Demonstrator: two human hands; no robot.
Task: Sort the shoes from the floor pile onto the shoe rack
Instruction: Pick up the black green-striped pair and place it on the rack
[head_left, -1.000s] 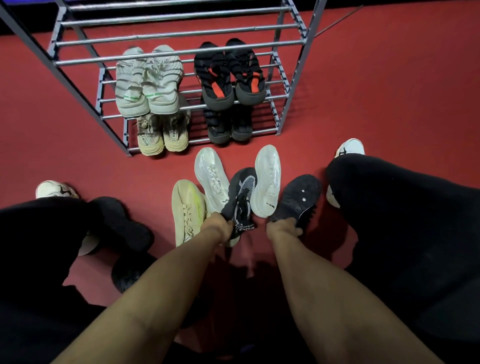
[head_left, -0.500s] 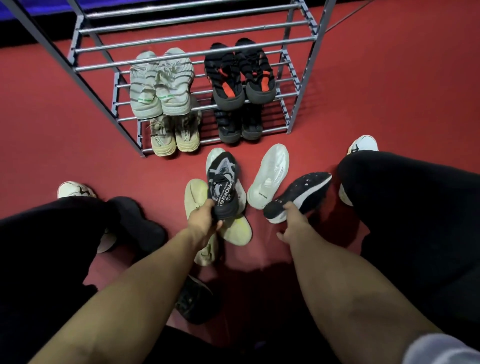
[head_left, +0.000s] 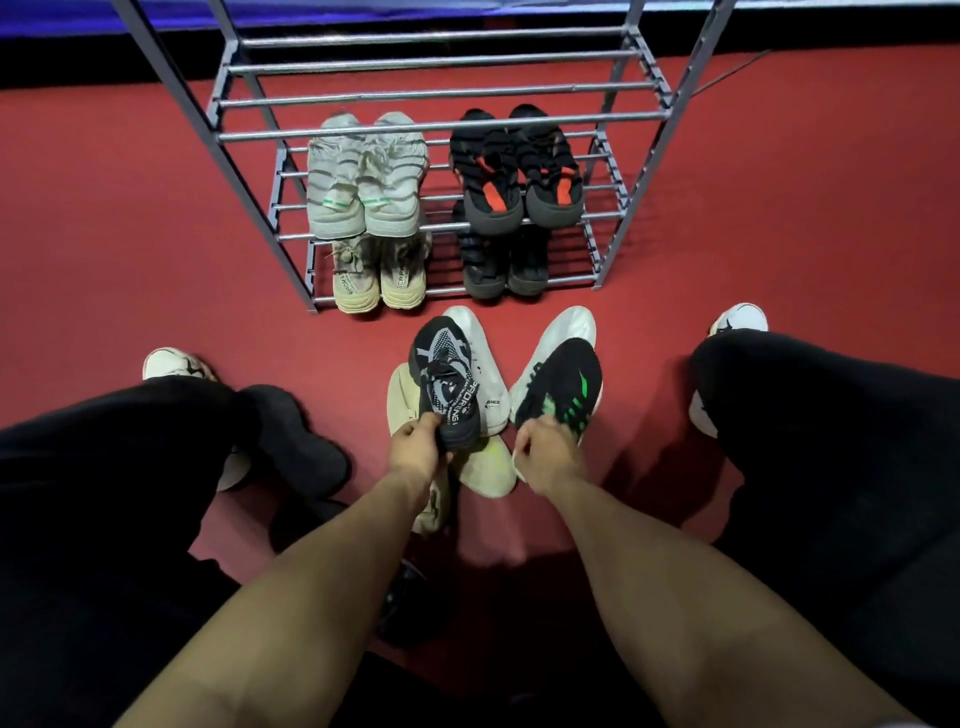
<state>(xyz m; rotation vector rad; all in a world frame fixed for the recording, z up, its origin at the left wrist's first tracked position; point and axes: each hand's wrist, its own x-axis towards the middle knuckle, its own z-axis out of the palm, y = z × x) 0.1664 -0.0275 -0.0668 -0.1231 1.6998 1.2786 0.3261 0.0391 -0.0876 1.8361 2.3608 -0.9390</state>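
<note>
My left hand (head_left: 415, 447) grips the heel of a black sneaker with grey patterning (head_left: 444, 382), held upright above the pile. My right hand (head_left: 545, 452) grips the heel of a black sneaker with green stripes (head_left: 563, 387), also lifted, toe pointing away. Under them on the red floor lie two white shoes (head_left: 563, 325) and two pale yellow shoes (head_left: 488, 470). The grey metal shoe rack (head_left: 441, 96) stands ahead. It holds a grey pair (head_left: 363, 176) and a black-and-orange pair (head_left: 514, 171) on one shelf, with a beige pair (head_left: 376, 278) and a black pair (head_left: 506, 265) on the lowest shelf.
My knees in black trousers frame the pile on both sides, with my white shoes (head_left: 737, 319) planted on the floor. More dark shoes (head_left: 306, 457) lie by my left leg, and another sits near my feet. The rack's upper shelves hold nothing.
My right hand has lifted the green-striped sneaker and turned it from sole-side up to upright. My left hand has brought the grey-patterned sneaker upright and a little nearer the rack.
</note>
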